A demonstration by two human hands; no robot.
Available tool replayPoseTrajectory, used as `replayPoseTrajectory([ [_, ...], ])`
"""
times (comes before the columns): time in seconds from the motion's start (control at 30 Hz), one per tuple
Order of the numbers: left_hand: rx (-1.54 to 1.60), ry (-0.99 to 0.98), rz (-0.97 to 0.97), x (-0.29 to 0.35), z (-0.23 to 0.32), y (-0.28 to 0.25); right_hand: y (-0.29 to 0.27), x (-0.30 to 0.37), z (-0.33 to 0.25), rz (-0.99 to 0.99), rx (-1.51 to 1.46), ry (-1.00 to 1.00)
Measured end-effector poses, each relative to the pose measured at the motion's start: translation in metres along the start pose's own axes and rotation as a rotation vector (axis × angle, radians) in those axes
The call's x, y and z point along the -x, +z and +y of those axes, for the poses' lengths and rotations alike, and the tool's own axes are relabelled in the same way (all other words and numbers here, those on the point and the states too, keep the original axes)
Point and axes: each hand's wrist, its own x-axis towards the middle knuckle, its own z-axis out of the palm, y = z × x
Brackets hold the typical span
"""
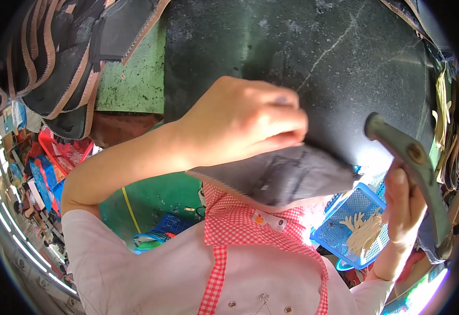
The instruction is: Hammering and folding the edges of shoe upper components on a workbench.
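My left hand (255, 118) is closed over the upper edge of a black shoe-upper piece (292, 176) with a tan, zigzag-cut edge. The piece tilts in front of my apron, at the near edge of the dark work surface (261, 47); it is slightly blurred, and my fingertips are partly hidden. On the right, my right hand (405, 202) grips a hammer (421, 168) close below its metal head. The round striking face points toward the surface, the long curved end hangs down beside my wrist, and most of the handle is hidden. The hammer and the piece are apart.
Similar black pieces with tan edges (67, 79) overlap at the upper left, by a green board (135, 79). A blue basket (321, 236) holding pale gloves (365, 233) sits below right. A red basket (51, 144) stands at left. More stacked pieces (452, 142) line the right edge.
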Motion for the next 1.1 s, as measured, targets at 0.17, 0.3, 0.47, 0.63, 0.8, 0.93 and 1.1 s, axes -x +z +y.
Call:
replayPoseTrajectory([
  [0.17, -0.033, -0.002, 0.136, -0.050, 0.003, 0.040, -0.008, 0.003, -0.004, -0.025, -0.087, -0.128],
  [0.3, -0.179, 0.079, 0.079, -0.064, -0.006, 0.046, -0.004, -0.011, 0.013, -0.225, 0.267, -0.273],
  [0.47, -0.107, 0.127, 0.070, -0.064, -0.012, 0.035, -0.007, -0.023, 0.017, -0.010, 0.016, -0.169],
  [0.63, -0.325, 0.303, 0.014, -0.063, -0.004, 0.035, -0.004, -0.044, -0.002, -0.133, 0.234, -0.175],
  [0.8, -0.312, 0.316, 0.000, -0.062, -0.005, 0.032, -0.008, -0.055, -0.012, -0.430, 0.371, -0.261],
  [0.93, -0.176, 0.105, 0.081, -0.057, -0.007, 0.023, -0.005, -0.057, -0.009, -0.375, 0.346, -0.395],
  [1.1, -0.332, 0.185, 0.056, -0.047, 0.000, 0.025, 0.004, -0.055, -0.009, -0.471, 0.346, -0.257],
])
